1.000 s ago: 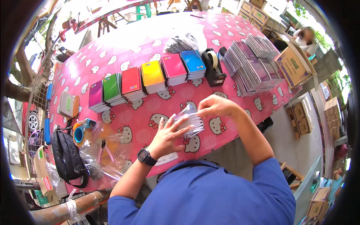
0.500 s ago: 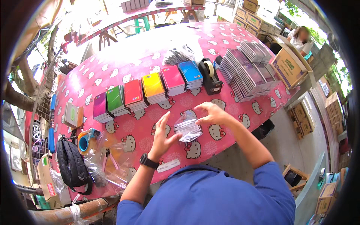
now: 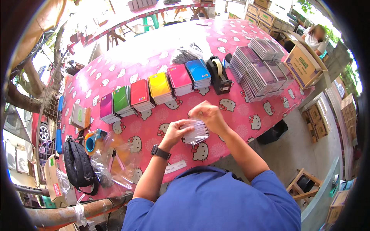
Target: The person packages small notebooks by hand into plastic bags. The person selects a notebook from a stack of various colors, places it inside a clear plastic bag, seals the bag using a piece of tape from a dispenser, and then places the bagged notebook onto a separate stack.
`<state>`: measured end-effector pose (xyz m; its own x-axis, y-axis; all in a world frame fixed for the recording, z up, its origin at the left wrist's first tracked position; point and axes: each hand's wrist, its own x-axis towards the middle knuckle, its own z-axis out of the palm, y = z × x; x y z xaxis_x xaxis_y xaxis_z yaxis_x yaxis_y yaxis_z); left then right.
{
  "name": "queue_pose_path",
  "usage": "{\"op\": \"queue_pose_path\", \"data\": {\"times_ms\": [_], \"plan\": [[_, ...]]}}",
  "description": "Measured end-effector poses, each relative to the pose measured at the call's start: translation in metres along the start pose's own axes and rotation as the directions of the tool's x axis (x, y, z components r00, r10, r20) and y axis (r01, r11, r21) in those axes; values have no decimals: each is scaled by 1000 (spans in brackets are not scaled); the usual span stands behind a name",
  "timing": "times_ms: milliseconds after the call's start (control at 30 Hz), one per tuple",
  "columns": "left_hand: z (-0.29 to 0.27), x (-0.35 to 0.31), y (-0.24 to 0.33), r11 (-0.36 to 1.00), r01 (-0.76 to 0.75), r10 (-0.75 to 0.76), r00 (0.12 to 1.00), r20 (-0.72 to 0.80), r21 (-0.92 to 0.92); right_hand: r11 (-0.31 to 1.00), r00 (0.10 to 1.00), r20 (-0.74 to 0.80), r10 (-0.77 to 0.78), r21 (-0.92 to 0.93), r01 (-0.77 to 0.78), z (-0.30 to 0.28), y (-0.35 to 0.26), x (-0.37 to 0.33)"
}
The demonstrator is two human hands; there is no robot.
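Observation:
In front of me on the table lies a small stack of spiral-bound notebooks (image 3: 198, 133) in clear, shiny plastic. My left hand (image 3: 177, 134) is closed at the stack's left side, thumb and fingers pressed together on the wrapped bundle. Just above the stack's far edge, my right hand (image 3: 210, 116) is curled in a pinch. What sits between its fingertips is too small to make out. Beyond my hands runs a row of notebook stacks with purple, green, red, yellow (image 3: 160, 85), pink and blue covers.
A black tape dispenser (image 3: 219, 81) stands right of the row, beside piled wrapped notebooks (image 3: 258, 73). At left lie a black bag (image 3: 80, 165), a blue tape roll (image 3: 91, 144), pink-handled scissors (image 3: 115, 161) and loose plastic. A person (image 3: 314, 38) sits behind a carton (image 3: 302, 65).
Both hands, open and apart before, have closed in on the wrapped stack. The left fingers now pinch its side, and the right hand has curled above it. The view has shifted slightly.

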<state>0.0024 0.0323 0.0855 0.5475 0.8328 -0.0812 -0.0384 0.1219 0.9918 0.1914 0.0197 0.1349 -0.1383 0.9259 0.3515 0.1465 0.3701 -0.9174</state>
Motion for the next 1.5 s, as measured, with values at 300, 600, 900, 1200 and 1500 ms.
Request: {"op": "queue_pose_path", "data": {"times_ms": [300, 600, 900, 1200, 1500], "plan": [[9, 0, -2, 984, -137, 141, 990, -31, 113, 831, 934, 181, -309, -426, 357, 5, -15, -52], [16, -21, 19, 660, -439, 504, 861, 75, 610, 845, 975, 181, -126, -495, 201, -19, 2, -47], [34, -40, -10, 554, -436, 659, 750, -54, 709, 758, 921, 91, -378, -542, 365, 11, 15, -74], [54, -43, -23, 753, -385, 617, 695, -368, 534, 819, 966, -3, -258, -531, 217, 15, -3, -69], [62, -31, -16, 799, -430, 601, 600, -528, 421, 793, 966, 40, -256, -563, 234, 9, 1, -49]]}}
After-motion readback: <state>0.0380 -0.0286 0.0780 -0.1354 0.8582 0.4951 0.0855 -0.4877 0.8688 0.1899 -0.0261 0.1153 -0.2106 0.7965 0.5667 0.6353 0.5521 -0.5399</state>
